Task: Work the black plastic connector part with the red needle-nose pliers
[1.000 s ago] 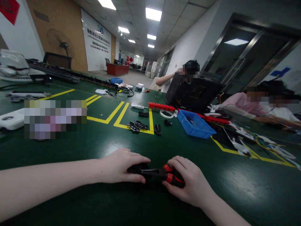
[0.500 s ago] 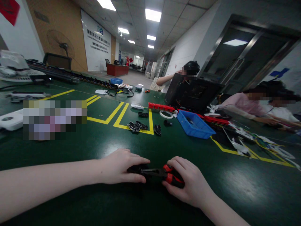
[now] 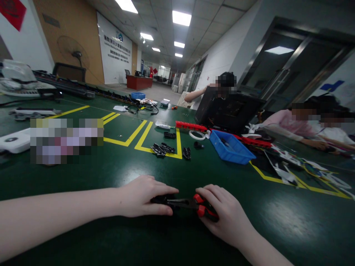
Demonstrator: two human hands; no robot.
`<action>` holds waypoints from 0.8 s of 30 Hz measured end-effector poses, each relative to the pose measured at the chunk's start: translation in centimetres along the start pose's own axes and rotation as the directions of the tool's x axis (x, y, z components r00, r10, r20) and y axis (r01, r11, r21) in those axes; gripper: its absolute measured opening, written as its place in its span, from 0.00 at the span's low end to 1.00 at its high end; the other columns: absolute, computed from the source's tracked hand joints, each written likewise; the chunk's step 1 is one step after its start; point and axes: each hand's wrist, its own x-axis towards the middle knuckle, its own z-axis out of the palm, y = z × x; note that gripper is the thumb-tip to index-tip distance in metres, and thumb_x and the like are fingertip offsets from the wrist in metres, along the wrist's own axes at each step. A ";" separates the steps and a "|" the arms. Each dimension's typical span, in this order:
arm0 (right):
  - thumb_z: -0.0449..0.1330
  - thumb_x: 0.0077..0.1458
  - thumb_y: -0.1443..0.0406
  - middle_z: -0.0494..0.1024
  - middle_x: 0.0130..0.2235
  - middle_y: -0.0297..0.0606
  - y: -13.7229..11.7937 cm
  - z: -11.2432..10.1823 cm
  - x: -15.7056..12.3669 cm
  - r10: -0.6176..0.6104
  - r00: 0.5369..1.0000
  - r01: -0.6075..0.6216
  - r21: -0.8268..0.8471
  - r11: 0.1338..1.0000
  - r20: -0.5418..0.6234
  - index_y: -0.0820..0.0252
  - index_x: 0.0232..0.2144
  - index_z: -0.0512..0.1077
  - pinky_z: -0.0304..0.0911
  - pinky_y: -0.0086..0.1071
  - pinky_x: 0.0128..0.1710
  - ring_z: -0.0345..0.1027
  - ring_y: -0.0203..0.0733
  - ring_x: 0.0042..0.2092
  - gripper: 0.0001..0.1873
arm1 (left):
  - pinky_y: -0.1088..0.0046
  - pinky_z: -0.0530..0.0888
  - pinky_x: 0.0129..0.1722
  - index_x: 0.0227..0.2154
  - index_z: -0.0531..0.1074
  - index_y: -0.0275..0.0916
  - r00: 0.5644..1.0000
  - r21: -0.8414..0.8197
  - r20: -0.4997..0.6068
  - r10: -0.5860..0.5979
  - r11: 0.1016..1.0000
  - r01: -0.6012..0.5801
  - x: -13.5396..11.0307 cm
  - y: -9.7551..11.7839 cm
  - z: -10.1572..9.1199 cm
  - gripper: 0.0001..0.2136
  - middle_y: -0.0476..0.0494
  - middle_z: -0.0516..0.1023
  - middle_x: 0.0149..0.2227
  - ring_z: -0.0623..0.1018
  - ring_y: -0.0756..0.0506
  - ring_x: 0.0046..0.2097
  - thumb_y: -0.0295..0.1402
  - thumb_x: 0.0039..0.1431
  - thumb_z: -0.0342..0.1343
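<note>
Long-nosed pliers (image 3: pixel 200 207) with red and black handles lie in the grip of my right hand (image 3: pixel 222 210), their jaws pointing left. The jaw tips reach a small black part (image 3: pixel 160 200), which my left hand (image 3: pixel 144 197) holds between thumb and fingers against the table. Much of that part is hidden under the left fingers, so its kind does not show. Farther back on the green table sit several black plastic pieces, among them one piece (image 3: pixel 186 153) on the right and a pair (image 3: pixel 163 149) inside a yellow-taped outline.
A blue tray (image 3: pixel 233 147) stands right of the black pieces, beside a white ring (image 3: pixel 197 135) and a red strip (image 3: pixel 191 126). Behind it is a large black case (image 3: pixel 230 111) with a person at it. Cables (image 3: pixel 316 170) lie far right, where other people sit.
The pliers' handles are spread a little wider in my right hand, with its thumb drawn lower. My left hand keeps its place on the black part.
</note>
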 end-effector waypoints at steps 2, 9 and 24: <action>0.59 0.43 0.70 0.75 0.41 0.44 0.0 -0.1 0.0 -0.018 1.000 0.017 -0.041 0.999 -0.007 0.60 0.47 0.68 0.68 0.38 0.35 0.70 0.45 0.38 0.24 | 0.70 0.68 0.37 0.58 0.66 0.42 1.000 -0.010 -0.004 0.007 1.000 -0.007 0.0 0.0 -0.1 0.23 0.44 0.80 0.45 0.79 0.42 0.39 0.48 0.66 0.49; 0.59 0.43 0.69 0.76 0.40 0.43 0.1 -0.3 0.2 -0.005 1.000 0.006 -0.039 0.999 0.019 0.59 0.43 0.69 0.67 0.37 0.34 0.70 0.45 0.36 0.20 | 0.70 0.70 0.38 0.58 0.66 0.41 0.999 0.020 -0.041 0.007 1.000 -0.007 0.1 -0.4 0.4 0.25 0.44 0.79 0.46 0.79 0.42 0.40 0.49 0.62 0.55; 0.58 0.45 0.67 0.77 0.36 0.37 -0.2 -0.7 0.7 -0.038 0.997 0.034 -0.068 0.997 -0.067 0.57 0.39 0.70 0.55 0.50 0.53 0.71 0.45 0.37 0.16 | 0.70 0.68 0.35 0.58 0.65 0.42 1.000 0.024 -0.022 0.004 1.000 -0.003 0.0 0.0 0.1 0.25 0.45 0.79 0.44 0.78 0.42 0.38 0.49 0.63 0.53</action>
